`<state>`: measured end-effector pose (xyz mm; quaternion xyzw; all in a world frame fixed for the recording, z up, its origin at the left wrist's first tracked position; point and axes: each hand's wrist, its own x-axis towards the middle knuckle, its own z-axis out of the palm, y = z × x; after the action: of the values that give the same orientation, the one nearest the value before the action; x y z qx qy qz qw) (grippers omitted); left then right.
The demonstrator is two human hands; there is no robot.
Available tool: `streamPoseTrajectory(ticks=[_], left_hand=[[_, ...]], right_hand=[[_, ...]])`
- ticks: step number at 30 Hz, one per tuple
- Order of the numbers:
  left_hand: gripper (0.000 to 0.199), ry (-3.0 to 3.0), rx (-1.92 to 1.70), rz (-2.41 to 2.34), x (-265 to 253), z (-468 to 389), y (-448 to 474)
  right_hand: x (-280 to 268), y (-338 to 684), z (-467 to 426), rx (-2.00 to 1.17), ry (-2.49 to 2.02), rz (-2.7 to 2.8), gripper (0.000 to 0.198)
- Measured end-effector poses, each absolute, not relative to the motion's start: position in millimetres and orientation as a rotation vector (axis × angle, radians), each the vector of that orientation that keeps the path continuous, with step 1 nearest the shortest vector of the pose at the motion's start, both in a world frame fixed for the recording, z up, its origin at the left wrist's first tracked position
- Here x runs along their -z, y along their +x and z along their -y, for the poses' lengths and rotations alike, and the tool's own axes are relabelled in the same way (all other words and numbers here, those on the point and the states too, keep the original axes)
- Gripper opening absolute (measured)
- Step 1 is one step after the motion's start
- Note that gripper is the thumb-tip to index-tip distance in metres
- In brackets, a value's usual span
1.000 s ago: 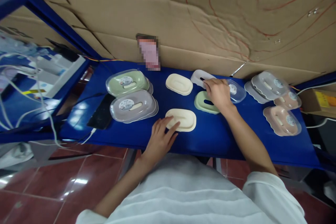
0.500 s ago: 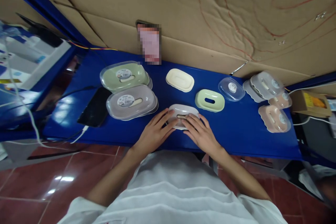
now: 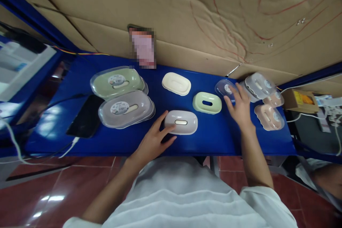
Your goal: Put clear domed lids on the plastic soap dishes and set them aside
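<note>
A greyish-lilac oval box (image 3: 188, 125) with a cream insert in its slot lies at the table's front middle. My left hand (image 3: 155, 137) rests at its left end, fingers apart and fingertips touching it. Over the clear plastic lid (image 3: 221, 87) with a round label, my right hand (image 3: 240, 108) reaches with spread fingers; whether it touches the lid I cannot tell. Between the two hands sits a pale green oval piece (image 3: 207, 96) with an open slot. Behind, a cream oval piece (image 3: 176, 83) lies on the blue table (image 3: 213, 137).
At left are lidded stacks, green (image 3: 125, 78) and lilac (image 3: 133, 110), beside a black phone (image 3: 84, 119) on a white cable. On the right stand grey lidded boxes (image 3: 259, 84) and pink ones (image 3: 269, 117). Another phone (image 3: 143, 50) leans on the cardboard wall (image 3: 101, 17) behind.
My right hand has left the lilac box and moved right to the clear lid. My left hand stays by the box, its fingers wider apart. The view has shifted slightly right.
</note>
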<state>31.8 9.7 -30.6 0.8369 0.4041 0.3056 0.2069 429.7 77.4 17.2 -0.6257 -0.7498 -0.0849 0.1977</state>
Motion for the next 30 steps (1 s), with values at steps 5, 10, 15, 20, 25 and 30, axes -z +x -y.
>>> streamPoseTrajectory(ticks=[5,10,15,20,25,30], left_hand=[[0.025,2.279,-0.81,-1.118,29.2,-18.6,38.9],[0.054,2.158,-0.738,-1.138,27.1,-27.0,45.4],[0.099,2.02,-0.684,-1.153,25.8,-31.1,45.3],[0.108,2.028,-0.646,-1.146,25.8,-30.7,42.1],[0.1,2.073,-0.652,-1.092,28.8,-30.2,40.3],[0.096,2.085,-0.684,-1.077,31.6,-30.3,40.1]], right_hand=[[6.4,485.6,-107.5,0.207,-1.811,2.158,0.067],[0.2,468.0,-90.8,0.275,-1.781,2.042,0.061],[-13.6,397.7,-40.3,0.122,-1.427,2.289,0.072],[-2.4,337.1,-11.6,-0.247,-1.174,2.605,0.068],[7.7,330.7,-11.2,-0.231,-1.179,2.603,0.068],[15.2,330.1,-3.4,-0.098,-1.218,2.589,0.067]])
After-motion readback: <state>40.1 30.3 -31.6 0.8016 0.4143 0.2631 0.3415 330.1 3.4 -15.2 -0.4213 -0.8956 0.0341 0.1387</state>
